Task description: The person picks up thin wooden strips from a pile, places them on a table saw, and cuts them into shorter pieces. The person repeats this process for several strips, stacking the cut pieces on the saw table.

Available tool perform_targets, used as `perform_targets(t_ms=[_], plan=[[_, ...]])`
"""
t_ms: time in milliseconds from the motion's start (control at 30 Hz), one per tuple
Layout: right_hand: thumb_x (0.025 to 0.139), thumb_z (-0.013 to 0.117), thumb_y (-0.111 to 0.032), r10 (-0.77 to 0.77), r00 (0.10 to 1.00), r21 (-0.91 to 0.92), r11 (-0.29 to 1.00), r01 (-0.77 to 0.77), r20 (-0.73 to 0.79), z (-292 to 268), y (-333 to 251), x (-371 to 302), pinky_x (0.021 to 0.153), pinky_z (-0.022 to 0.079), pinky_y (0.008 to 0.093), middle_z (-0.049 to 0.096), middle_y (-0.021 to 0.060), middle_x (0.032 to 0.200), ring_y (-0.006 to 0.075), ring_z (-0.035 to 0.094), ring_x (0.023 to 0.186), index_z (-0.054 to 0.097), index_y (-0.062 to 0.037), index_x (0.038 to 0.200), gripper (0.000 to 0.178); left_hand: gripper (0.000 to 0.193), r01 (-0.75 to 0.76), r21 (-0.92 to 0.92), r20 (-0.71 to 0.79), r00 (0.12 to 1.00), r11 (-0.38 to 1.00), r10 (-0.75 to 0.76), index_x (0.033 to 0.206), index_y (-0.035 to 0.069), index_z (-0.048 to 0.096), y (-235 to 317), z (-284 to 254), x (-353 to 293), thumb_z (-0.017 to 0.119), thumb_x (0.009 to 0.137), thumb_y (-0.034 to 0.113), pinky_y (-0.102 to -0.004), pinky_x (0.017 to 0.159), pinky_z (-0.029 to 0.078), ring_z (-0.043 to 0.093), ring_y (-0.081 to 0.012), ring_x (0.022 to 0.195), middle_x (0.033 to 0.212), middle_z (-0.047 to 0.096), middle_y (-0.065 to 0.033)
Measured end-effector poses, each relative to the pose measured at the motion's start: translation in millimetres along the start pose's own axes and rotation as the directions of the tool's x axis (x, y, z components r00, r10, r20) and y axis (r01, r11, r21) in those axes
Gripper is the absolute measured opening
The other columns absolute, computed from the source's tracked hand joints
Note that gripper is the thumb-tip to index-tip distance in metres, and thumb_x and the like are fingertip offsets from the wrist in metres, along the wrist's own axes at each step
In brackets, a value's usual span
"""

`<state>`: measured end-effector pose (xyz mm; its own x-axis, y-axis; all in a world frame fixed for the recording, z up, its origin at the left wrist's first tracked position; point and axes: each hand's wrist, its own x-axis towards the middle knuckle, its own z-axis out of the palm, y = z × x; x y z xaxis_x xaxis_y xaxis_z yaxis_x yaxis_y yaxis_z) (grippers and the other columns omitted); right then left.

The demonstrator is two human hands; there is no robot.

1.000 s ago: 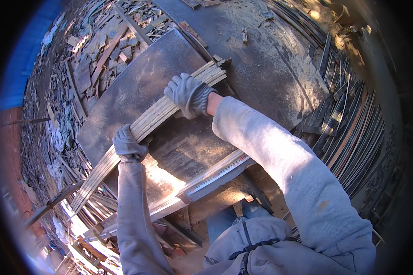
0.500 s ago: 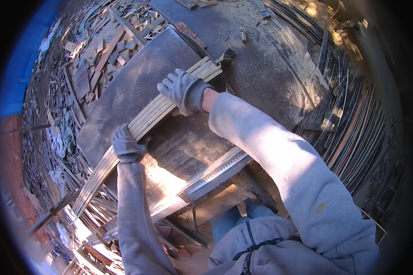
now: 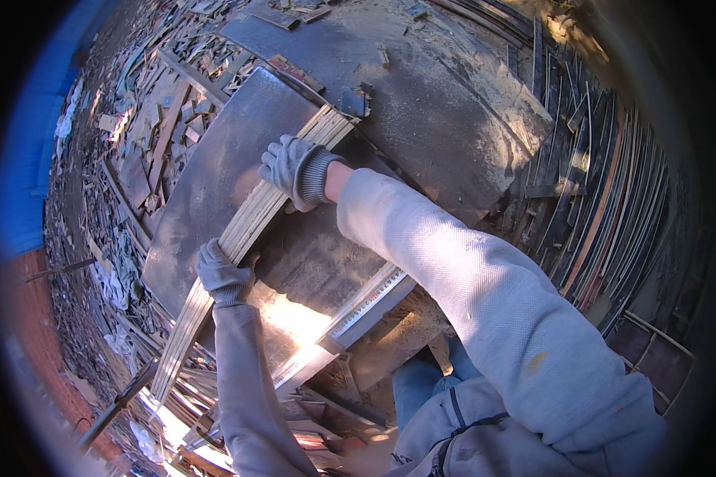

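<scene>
A long bundle of thin wooden strips (image 3: 247, 222), layered like plywood, lies slantwise across a dark, dusty metal table (image 3: 215, 151). My left hand (image 3: 223, 273), in a grey knit glove, is closed round the bundle's nearer half. Farther up, my gloved right hand (image 3: 298, 171) wraps over it close to the far end. The near end of the bundle sticks out past the table's left edge. Most fingertips are hidden under or behind the wood. A rail with a white measuring scale (image 3: 366, 306) runs along the table's near side, below my right forearm.
Scrap wood (image 3: 163, 139) covers the ground at the left. A larger dark sheet (image 3: 445, 87) with sawdust lies beyond the table, a small dark block (image 3: 355, 102) at its near edge. Long thin strips (image 3: 612, 207) are stacked at the right. A dark bar (image 3: 119, 401) juts out lower left.
The far end of the bundle and my right hand have shifted left and slightly nearer in the picture. Both hands keep their grip, and the view has turned a little.
</scene>
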<state>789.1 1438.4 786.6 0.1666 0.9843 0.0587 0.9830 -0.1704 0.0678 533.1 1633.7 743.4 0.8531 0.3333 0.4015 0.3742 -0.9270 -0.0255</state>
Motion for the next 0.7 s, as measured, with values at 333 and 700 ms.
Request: perform_targets(t_ms=[333, 700], plan=[[0.088, 0.070, -0.030, -0.064, 0.997, 0.165, 0.984, 0.069, -0.036, 56, -21, 6, 0.101, 0.046, 0.0426, 0.068, 0.0090, 0.119, 0.0267, 0.063, 0.117, 0.068, -0.0074, 0.121, 0.040, 0.093, -0.180, 0.088, -0.037, 0.982, 0.980, 0.184, 0.127, 0.004, 0.054, -37, 50, -41, 0.094, 0.063, 0.058, -0.0576, 0.088, 0.049, 0.062, -0.0415, 0.100, 0.108, 0.061, -0.0165], [0.101, 0.057, -0.030, 0.084, 0.976, 0.241, 0.970, -0.034, -0.201, 103, -131, -186, 0.100, 0.052, 0.0586, 0.072, 0.0119, 0.108, 0.0342, 0.069, 0.108, 0.074, -0.0095, 0.107, 0.027, 0.074, 0.024, 0.089, 0.223, 0.974, 0.996, -0.043, 0.124, 0.004, 0.059, 107, -11, -227, 0.092, 0.071, 0.042, -0.0556, 0.086, 0.052, 0.064, -0.0433, 0.095, 0.106, 0.063, -0.0170]])
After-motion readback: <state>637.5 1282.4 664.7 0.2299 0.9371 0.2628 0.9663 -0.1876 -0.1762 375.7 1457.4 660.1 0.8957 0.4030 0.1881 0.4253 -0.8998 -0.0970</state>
